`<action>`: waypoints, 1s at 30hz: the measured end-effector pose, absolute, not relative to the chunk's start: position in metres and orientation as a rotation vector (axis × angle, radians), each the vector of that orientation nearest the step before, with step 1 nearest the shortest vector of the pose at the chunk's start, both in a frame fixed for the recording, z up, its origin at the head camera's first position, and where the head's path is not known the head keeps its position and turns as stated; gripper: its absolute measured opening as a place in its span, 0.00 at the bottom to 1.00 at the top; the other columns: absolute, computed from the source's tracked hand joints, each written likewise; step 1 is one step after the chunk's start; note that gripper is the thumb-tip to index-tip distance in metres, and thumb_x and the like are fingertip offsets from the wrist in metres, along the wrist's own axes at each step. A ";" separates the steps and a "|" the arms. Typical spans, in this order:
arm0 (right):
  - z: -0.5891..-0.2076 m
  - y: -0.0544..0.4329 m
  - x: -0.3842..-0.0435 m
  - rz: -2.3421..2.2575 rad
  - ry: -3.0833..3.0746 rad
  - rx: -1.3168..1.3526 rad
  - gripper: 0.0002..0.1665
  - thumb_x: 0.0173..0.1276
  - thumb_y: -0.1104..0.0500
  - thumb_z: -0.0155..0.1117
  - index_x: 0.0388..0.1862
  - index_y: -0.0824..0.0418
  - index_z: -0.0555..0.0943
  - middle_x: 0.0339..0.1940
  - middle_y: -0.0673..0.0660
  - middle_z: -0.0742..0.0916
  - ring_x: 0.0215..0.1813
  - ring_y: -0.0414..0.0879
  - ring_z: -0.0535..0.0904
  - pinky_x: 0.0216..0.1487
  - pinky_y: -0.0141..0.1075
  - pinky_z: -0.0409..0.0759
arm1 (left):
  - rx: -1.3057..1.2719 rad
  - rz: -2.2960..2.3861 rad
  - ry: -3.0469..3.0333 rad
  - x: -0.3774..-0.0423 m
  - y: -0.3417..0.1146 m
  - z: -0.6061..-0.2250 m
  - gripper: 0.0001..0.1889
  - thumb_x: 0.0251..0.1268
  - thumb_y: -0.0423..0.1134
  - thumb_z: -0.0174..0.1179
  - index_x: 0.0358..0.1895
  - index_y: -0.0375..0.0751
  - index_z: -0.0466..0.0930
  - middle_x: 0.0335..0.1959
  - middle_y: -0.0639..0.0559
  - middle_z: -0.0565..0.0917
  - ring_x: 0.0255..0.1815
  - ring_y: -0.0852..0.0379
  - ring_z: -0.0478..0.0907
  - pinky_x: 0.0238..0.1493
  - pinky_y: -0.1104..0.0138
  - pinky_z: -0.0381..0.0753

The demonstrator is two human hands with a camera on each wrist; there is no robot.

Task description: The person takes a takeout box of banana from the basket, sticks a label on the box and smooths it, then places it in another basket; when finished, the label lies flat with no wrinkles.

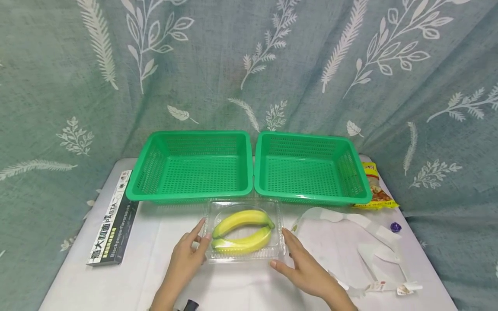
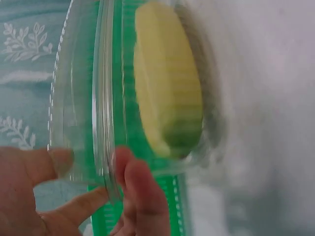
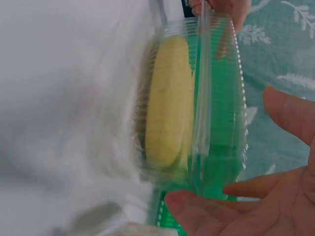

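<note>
A clear plastic clamshell box (image 1: 245, 255) lies on the white table with its lid down. Through it two yellow bananas (image 1: 241, 219) with greenish tips show. My left hand (image 1: 187, 255) grips the box's left edge, thumb over the lid and fingers at the rim; in the left wrist view its fingers (image 2: 145, 191) curl beside the rim. At the opposite side, my right hand (image 1: 305, 268) has its fingers extended along the box's right edge, thumb near the front corner. The right wrist view shows this hand (image 3: 266, 196) spread, holding nothing.
Two green baskets (image 1: 253, 166) stand side by side behind the box. A black-and-white pasta box (image 1: 110, 220) lies left. To the right are a yellow snack bag (image 1: 376, 185), a small purple ball (image 1: 395, 227) and a loose white strip (image 1: 365, 222).
</note>
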State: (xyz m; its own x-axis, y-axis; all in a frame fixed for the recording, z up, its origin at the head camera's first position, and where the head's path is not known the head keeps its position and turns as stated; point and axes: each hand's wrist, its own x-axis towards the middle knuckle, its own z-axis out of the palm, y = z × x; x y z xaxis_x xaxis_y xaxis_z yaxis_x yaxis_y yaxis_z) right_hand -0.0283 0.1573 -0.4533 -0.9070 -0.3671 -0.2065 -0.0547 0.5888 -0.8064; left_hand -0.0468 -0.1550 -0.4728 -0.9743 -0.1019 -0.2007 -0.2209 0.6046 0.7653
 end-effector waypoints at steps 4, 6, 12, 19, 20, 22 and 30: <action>-0.446 0.172 -0.033 -1.191 2.480 -0.352 0.51 0.72 0.37 0.59 0.81 0.64 0.55 0.82 0.67 0.59 0.82 0.66 0.54 0.77 0.64 0.59 | -0.259 1.311 2.638 -0.048 -0.162 -0.472 0.35 0.78 0.58 0.48 0.81 0.47 0.54 0.51 0.36 0.79 0.26 0.60 0.83 0.25 0.71 0.80; -0.441 0.184 -0.035 -1.137 2.525 -0.346 0.46 0.73 0.37 0.59 0.79 0.62 0.62 0.81 0.66 0.64 0.81 0.65 0.57 0.77 0.64 0.59 | -0.266 1.263 2.653 -0.047 -0.168 -0.471 0.38 0.78 0.60 0.45 0.82 0.44 0.49 0.53 0.33 0.77 0.30 0.59 0.84 0.28 0.68 0.82; -0.434 0.231 -0.022 -0.933 2.637 -0.224 0.42 0.68 0.38 0.65 0.71 0.61 0.73 0.73 0.66 0.75 0.75 0.67 0.68 0.72 0.64 0.67 | -0.363 1.229 2.900 -0.042 -0.173 -0.466 0.36 0.78 0.55 0.50 0.79 0.40 0.55 0.43 0.39 0.80 0.34 0.56 0.78 0.31 0.70 0.75; -0.446 0.248 -0.006 -0.932 2.547 -0.027 0.43 0.58 0.44 0.76 0.70 0.59 0.74 0.69 0.63 0.79 0.72 0.66 0.71 0.70 0.64 0.69 | 0.047 1.592 3.100 -0.038 -0.138 -0.460 0.16 0.69 0.32 0.63 0.58 0.43 0.82 0.20 0.57 0.76 0.17 0.70 0.68 0.18 0.75 0.72; -0.450 0.246 -0.006 -0.938 2.564 -0.011 0.43 0.57 0.46 0.77 0.70 0.58 0.74 0.68 0.62 0.81 0.71 0.65 0.73 0.69 0.64 0.70 | 0.165 1.647 3.063 -0.036 -0.129 -0.460 0.15 0.68 0.30 0.63 0.56 0.43 0.83 0.19 0.59 0.76 0.17 0.71 0.68 0.17 0.76 0.72; -0.458 0.241 -0.006 -0.932 2.619 0.013 0.41 0.56 0.51 0.78 0.68 0.56 0.75 0.63 0.59 0.84 0.66 0.62 0.78 0.66 0.61 0.74 | 0.372 1.697 2.925 -0.031 -0.109 -0.461 0.15 0.68 0.30 0.63 0.55 0.45 0.84 0.19 0.62 0.75 0.17 0.73 0.67 0.17 0.76 0.72; -0.481 0.227 -0.002 -0.893 2.878 -0.008 0.12 0.57 0.60 0.77 0.40 0.52 0.87 0.38 0.45 0.89 0.42 0.42 0.85 0.48 0.43 0.84 | 0.787 1.264 2.444 -0.019 -0.013 -0.474 0.18 0.72 0.43 0.59 0.61 0.45 0.81 0.25 0.66 0.74 0.22 0.76 0.65 0.26 0.79 0.72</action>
